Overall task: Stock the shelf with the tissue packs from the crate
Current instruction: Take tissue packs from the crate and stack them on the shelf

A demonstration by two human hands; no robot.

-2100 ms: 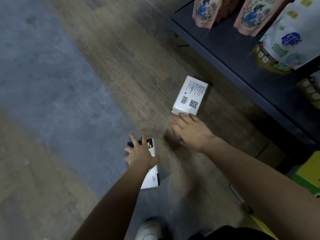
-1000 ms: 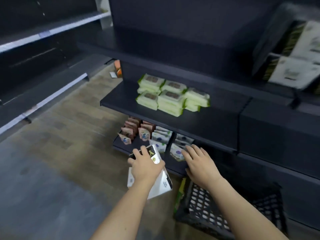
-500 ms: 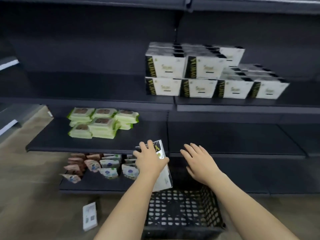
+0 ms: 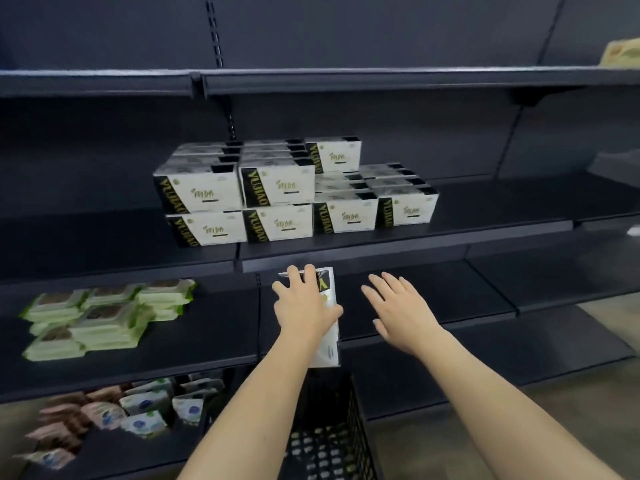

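Note:
My left hand (image 4: 304, 306) grips a white tissue pack (image 4: 329, 337) with a black-and-yellow end, held upright in front of the shelf edge, just below the stocked shelf. My right hand (image 4: 398, 310) hovers beside it, fingers spread and holding nothing. On the dark shelf (image 4: 450, 230) above, several white tissue packs (image 4: 277, 195) stand stacked in two layers on the left and one layer on the right. The black lattice crate (image 4: 329, 438) sits on the floor beneath my arms; its inside is mostly hidden.
Green wet-wipe packs (image 4: 100, 317) lie on the lower shelf to the left. Small pouches (image 4: 138, 410) stand on the bottom shelf. To the right of the tissue stack the shelf surface (image 4: 519, 199) is bare. An upper shelf (image 4: 346, 79) overhangs the stack.
My view swung up from the floor to the shelves. Both hands rose toward the stocked shelf, the left still gripping the pack. The pack on the floor is out of view.

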